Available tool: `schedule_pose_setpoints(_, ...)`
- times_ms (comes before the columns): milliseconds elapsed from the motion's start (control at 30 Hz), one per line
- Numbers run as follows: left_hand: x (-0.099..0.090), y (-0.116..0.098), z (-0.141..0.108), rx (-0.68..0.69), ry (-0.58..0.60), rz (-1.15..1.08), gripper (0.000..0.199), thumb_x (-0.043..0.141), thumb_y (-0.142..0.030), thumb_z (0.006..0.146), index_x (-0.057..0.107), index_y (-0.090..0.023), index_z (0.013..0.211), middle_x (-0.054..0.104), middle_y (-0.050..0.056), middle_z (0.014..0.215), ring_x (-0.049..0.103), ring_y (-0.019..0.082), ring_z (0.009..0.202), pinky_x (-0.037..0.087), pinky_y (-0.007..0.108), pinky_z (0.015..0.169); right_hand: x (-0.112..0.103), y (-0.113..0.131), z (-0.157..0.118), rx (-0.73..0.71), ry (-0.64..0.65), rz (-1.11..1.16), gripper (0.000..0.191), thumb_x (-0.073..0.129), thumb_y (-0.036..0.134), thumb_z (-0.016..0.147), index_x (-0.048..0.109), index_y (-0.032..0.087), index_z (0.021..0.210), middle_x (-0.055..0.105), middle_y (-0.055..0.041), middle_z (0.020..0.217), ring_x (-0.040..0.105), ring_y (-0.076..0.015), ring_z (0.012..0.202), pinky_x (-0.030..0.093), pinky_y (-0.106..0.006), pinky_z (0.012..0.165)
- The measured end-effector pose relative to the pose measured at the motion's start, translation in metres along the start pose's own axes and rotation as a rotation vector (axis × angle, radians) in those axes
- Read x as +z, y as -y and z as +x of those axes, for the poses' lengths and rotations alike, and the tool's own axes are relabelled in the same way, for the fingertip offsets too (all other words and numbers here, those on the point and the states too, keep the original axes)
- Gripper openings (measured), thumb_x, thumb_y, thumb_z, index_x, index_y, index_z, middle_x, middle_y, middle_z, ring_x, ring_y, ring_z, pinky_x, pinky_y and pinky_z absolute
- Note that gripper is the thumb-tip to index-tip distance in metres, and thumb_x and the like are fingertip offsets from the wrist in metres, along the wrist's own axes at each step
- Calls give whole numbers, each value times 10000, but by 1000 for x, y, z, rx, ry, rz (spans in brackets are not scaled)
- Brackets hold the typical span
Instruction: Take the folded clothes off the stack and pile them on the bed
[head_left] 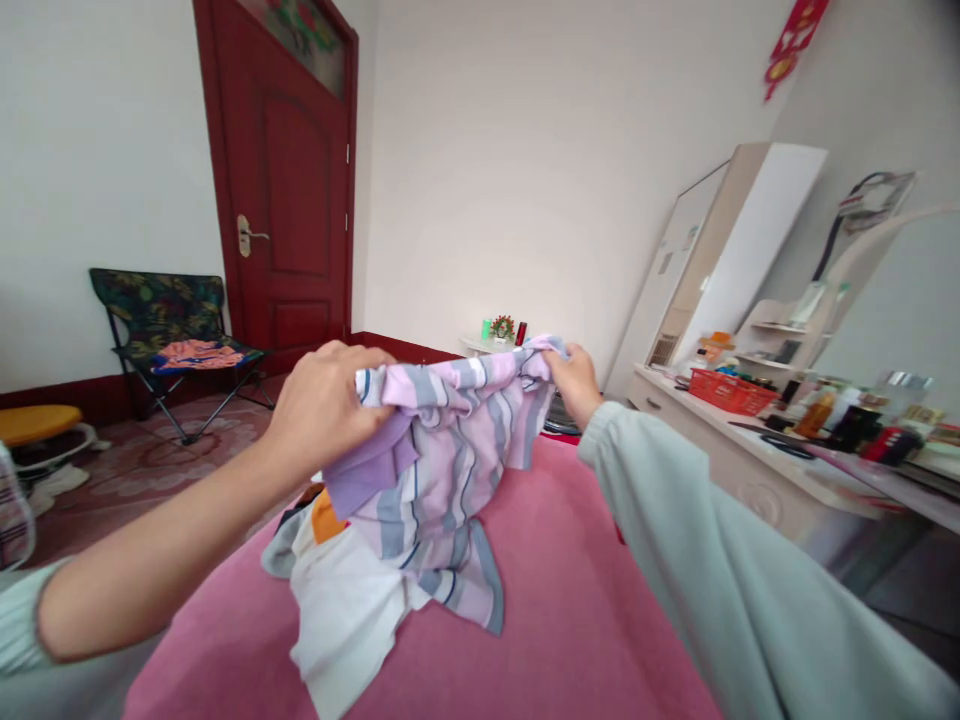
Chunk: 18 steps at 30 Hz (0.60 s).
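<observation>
A striped garment (450, 450) in pink, grey and white hangs stretched between both hands above a pink-covered surface (555, 600). My left hand (326, 395) is closed on its upper left edge, and my right hand (576, 382) pinches the upper right corner. Its lower end drapes down onto the pink cover. Purple cloth (371, 465) shows just below my left hand; whether it belongs to the striped garment I cannot tell. Beneath lie a white cloth (349, 600) and an orange piece (326, 518), partly covered. The fingertips behind the fabric are hidden.
On the right a white dresser (675, 410) carries a red basket (731, 390) and several bottles (817, 410). A folding chair (161, 310) with clothing on it stands at left, near a yellow stool (37, 425) and a red door (300, 200).
</observation>
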<state>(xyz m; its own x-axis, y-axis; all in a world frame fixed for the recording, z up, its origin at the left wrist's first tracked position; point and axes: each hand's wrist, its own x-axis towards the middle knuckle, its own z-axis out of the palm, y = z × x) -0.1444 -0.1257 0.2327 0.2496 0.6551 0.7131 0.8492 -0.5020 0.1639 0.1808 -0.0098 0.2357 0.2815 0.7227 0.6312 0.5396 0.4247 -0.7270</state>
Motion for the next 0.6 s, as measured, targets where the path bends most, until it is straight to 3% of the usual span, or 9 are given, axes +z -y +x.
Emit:
schedule_pose_setpoints(100, 40, 22, -38, -4, 48, 179, 343, 526, -208, 721, 628, -177, 1047, 572, 100, 1123, 533, 299, 1045, 421, 418, 878, 67, -29, -47, -8, 155, 17, 472, 527, 418, 819, 487, 160, 1211, 598, -100, 1179, 547, -224, 1080, 415, -374, 954)
schedule_pose_setpoints(167, 72, 32, -68, 4, 93, 148, 548, 539, -236, 743, 490, -225, 1289, 425, 118, 1368, 493, 303, 1148, 429, 426, 919, 107, -54, -93, -4, 603, -27, 572, 478, 474, 862, 363, 216, 1359, 408, -84, 1428, 372, -232, 1299, 283, -404, 1073)
schedule_pose_setpoints(200, 86, 34, -81, 37, 141, 121, 597, 546, -299, 772, 422, -258, 1355, 346, 108, 1440, 459, 309, 1200, 417, 441, 950, 124, -66, -115, 4, 739, -41, 598, 545, 495, 826, 407, 234, 1346, 413, -74, 1433, 371, -256, 1305, 277, -428, 1076)
schedule_pose_setpoints(267, 108, 35, -102, 109, 218, 112, 594, 556, -416, 793, 416, -332, 1363, 278, 74, 1494, 359, 352, 1292, 350, 515, 1011, 146, -86, -149, 28, 863, -79, 612, 518, 515, 844, 382, 253, 1381, 306, -69, 1503, 289, -292, 1355, 214, -506, 1088)
schedule_pose_setpoints(333, 118, 32, -113, 134, 261, 135, 543, 569, -460, 783, 479, -375, 1312, 294, 52, 1491, 281, 390, 1333, 270, 583, 1039, 150, -100, -159, 19, 892, -89, 610, 534, 513, 835, 413, 249, 1371, 326, -64, 1495, 314, -291, 1342, 237, -492, 1081)
schedule_pose_setpoints(400, 122, 30, -116, 115, 276, 152, 519, 577, -447, 777, 506, -384, 1287, 318, 53, 1478, 263, 399, 1339, 232, 608, 1045, 134, -112, -147, -1, 877, -122, 548, 584, 513, 793, 545, 232, 1261, 525, -47, 1346, 473, -258, 1218, 357, -407, 1014)
schedule_pose_setpoints(467, 123, 30, -116, 97, 276, 152, 522, 573, -433, 777, 504, -379, 1292, 325, 62, 1473, 276, 394, 1332, 229, 606, 1044, 96, -126, -123, 13, 801, -202, 423, 570, 515, 787, 669, 201, 1054, 682, -24, 1061, 600, -222, 1005, 451, -347, 887)
schedule_pose_setpoints(533, 125, 31, -117, 94, 264, 149, 533, 573, -425, 773, 501, -369, 1298, 326, 70, 1473, 278, 393, 1330, 223, 603, 1048, 39, -143, -99, 61, 666, -306, 388, 487, 485, 831, 698, 163, 886, 700, -47, 885, 626, -218, 890, 465, -354, 830)
schedule_pose_setpoints(600, 127, 31, -119, 92, 246, 150, 544, 579, -410, 764, 503, -360, 1301, 326, 72, 1475, 269, 394, 1334, 202, 602, 1057, -30, -164, -88, 112, 492, -442, 302, 551, 426, 773, 683, 154, 786, 689, -99, 860, 621, -257, 899, 442, -398, 845)
